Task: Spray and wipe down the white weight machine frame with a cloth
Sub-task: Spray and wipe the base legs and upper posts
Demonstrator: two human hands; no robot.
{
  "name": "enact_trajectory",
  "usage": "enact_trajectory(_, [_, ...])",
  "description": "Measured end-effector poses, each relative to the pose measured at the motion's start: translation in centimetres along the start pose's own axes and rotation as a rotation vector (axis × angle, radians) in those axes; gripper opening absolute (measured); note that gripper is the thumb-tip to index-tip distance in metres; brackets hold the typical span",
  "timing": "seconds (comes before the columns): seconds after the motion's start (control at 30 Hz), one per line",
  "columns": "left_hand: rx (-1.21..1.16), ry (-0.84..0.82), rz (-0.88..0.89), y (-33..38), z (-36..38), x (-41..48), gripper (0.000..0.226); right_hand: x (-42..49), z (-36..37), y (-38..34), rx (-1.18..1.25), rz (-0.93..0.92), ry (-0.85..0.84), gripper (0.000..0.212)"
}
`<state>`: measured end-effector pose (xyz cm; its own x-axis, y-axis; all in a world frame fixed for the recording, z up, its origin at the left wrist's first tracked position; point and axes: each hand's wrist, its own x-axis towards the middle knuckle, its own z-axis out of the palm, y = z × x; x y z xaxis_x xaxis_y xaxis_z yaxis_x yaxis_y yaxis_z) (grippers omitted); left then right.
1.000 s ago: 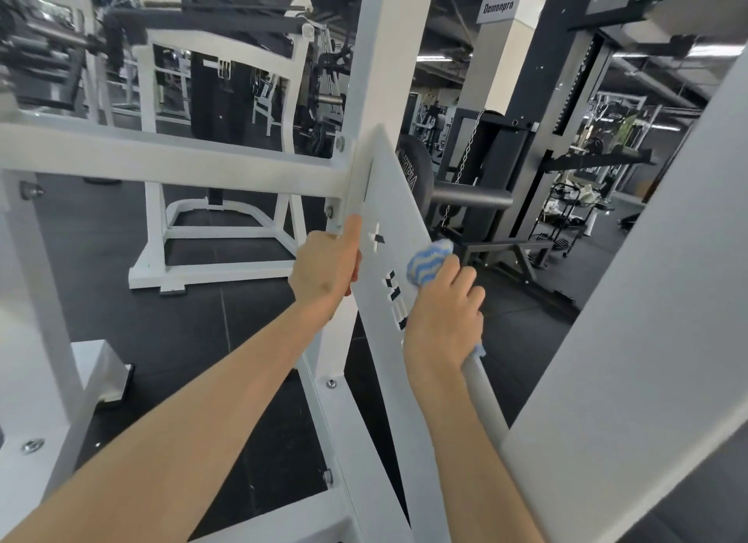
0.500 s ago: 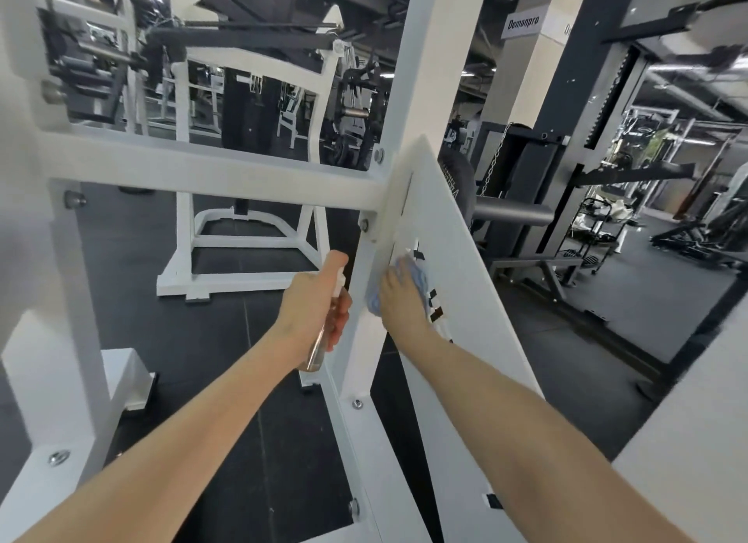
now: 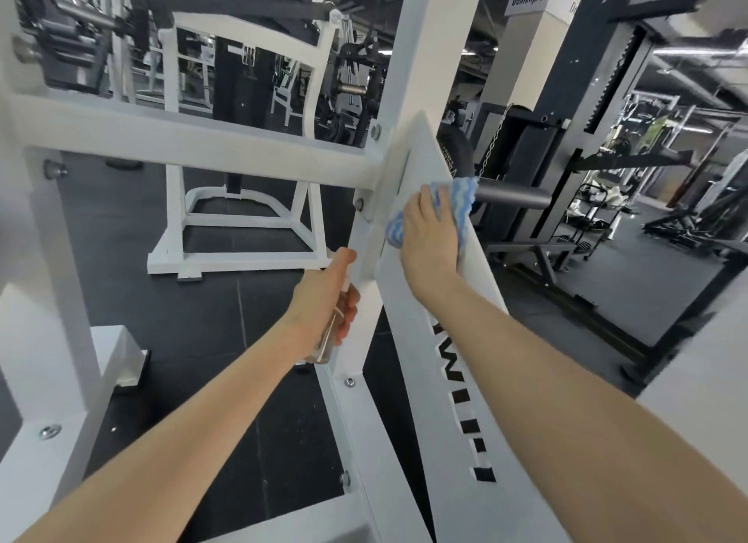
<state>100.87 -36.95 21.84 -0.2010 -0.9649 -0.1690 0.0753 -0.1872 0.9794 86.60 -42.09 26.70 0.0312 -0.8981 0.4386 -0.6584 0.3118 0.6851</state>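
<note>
The white weight machine frame fills the view, with a horizontal beam, an upright post and a slanted white side plate that has black cut-out letters. My right hand presses a blue and white striped cloth flat against the upper part of that plate, the cloth wrapping over the plate's right edge. My left hand grips a small clear spray bottle just left of the upright post, below the beam joint; most of the bottle is hidden by the fingers.
Dark rubber floor lies under the frame. Another white machine base stands behind the beam. A dark round bar sticks out right of the plate, with black racks and a cart beyond. A white frame member crosses the lower right.
My right hand has slid the cloth up the slanted plate, from the cut-out letters toward its top. My left hand with the bottle has dropped a little lower beside the post.
</note>
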Motion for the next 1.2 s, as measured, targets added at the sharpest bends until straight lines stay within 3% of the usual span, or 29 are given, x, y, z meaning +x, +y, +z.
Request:
enact_trajectory(0.1, [0.02, -0.016, -0.014, -0.3, 0.9, -1.1, 0.06, -4.5, 1.6, -1.4, 0.286, 0.044, -0.194, 0.077])
enact_trajectory(0.17, [0.044, -0.036, -0.036, -0.4, 1.2, -1.8, 0.061, -5.1, 1.6, -0.9, 0.331, 0.021, -0.152, 0.066])
enact_trajectory(0.27, [0.039, -0.053, -0.047, -0.5, 1.0, -2.4, 0.061, -3.4, 0.9, -0.2, 0.132, -0.059, -0.034, 0.049])
enact_trajectory(0.37, [0.025, -0.018, 0.003, -1.1, 0.1, -2.5, 0.061, -2.4, 1.9, -2.3, -0.078, -0.235, -0.137, 0.038])
enact_trajectory(0.5, [0.068, -0.002, 0.03, -2.7, -1.1, -1.8, 0.061, -2.4, 5.7, -6.9, -0.298, -0.539, -0.226, 0.046])
enact_trajectory(0.73, [0.138, -0.085, -0.076, -5.1, -1.5, -0.4, 0.064, -1.8, 6.7, -8.8, -0.467, -0.581, -0.162, 0.05])
enact_trajectory(0.9, [0.143, -0.09, -0.119, -5.4, -0.9, -0.5, 0.064, -6.4, 7.3, -7.9, -0.313, -0.722, -0.287, 0.047])
enact_trajectory(1.2, [0.138, -0.111, -0.135, -8.8, -0.4, -2.3, 0.064, -13.3, 7.5, -7.8, -0.346, -0.843, -0.387, 0.047])
